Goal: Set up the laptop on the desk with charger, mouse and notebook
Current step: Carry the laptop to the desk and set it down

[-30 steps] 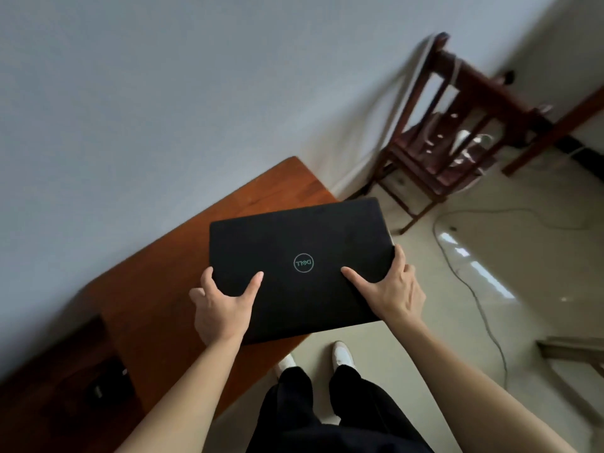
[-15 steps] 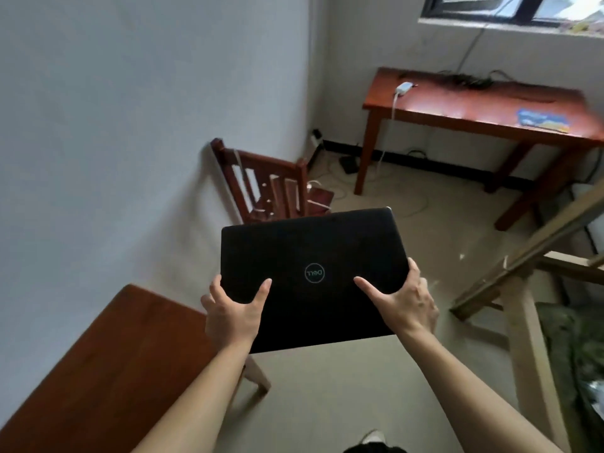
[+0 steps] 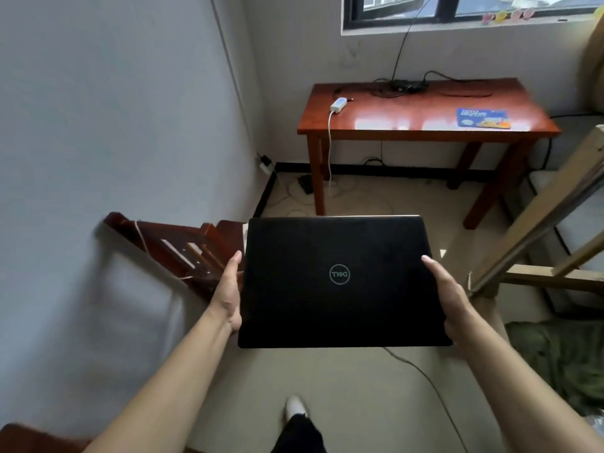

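A closed black laptop (image 3: 336, 279) with a round logo on its lid is held flat in the air in front of me. My left hand (image 3: 228, 292) grips its left edge and my right hand (image 3: 449, 295) grips its right edge. Ahead, under the window, stands a red-brown wooden desk (image 3: 408, 122). On the desk lie a white charger brick (image 3: 338, 104) with its cable hanging over the front edge, a blue mouse pad (image 3: 483, 118) and a black power strip (image 3: 408, 85) with cables.
A dark wooden chair (image 3: 183, 246) stands against the left wall, just left of the laptop. A pale wooden frame (image 3: 539, 223) slants in at the right, with green cloth (image 3: 562, 358) on the floor below it. Cables trail across the floor. A corner of another table (image 3: 19, 439) shows bottom left.
I have lifted the laptop off the near table and turned toward the far desk, which now sits straight ahead. My hands have slid from the lid's near edge to its sides.
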A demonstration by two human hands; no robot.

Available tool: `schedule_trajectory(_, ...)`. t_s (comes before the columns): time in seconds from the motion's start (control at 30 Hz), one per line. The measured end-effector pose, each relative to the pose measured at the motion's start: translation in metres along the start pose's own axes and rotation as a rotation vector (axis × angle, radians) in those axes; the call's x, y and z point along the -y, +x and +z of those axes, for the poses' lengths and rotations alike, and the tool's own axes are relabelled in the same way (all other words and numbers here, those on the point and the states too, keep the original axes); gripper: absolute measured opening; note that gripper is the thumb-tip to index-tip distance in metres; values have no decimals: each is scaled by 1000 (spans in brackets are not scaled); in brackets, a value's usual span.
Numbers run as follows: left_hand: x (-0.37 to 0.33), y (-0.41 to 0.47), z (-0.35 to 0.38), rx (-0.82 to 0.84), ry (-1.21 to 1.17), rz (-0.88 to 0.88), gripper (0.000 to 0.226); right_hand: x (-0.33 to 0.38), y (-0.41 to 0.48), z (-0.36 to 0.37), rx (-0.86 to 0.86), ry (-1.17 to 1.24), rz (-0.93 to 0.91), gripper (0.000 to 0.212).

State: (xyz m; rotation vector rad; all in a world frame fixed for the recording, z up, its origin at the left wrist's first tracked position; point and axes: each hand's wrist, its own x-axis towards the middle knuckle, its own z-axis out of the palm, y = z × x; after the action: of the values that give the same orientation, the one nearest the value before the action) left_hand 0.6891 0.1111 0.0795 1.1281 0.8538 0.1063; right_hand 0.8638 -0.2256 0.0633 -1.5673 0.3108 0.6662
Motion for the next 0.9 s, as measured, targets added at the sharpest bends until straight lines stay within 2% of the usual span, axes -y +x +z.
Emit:
schedule_trajectory(0.07, -14, 33, 5, 17, -10, -44, 58, 24, 22, 1, 112, 117, 59, 57)
schedule_trajectory(0.1, -23, 59, 11, 36, -13, -63, 59, 36, 42, 3, 127, 147, 93, 62)
schedule_trajectory(0.23, -56, 161, 36, 44, -80, -163, 75, 86, 120, 14, 81, 219, 161, 86)
schedule_trajectory(0.3, -80, 208, 46, 110, -86, -232, 82, 117, 155, 17, 45, 244, 162, 93)
schedule_trajectory(0.4, -124, 267, 65, 234, -61, -317, 86, 162, 199, 14, 78, 249, 220, 105)
schedule_trajectory(0.6, -196, 369, 132, 383, -28, -457, 76, 224, 279, -5, 42, 302, 275, 106)
schedule_trajectory(0.9, -261, 514, 288, 409, 107, -467, 71, 312, 446, -70, 7, 397, 240, 107)
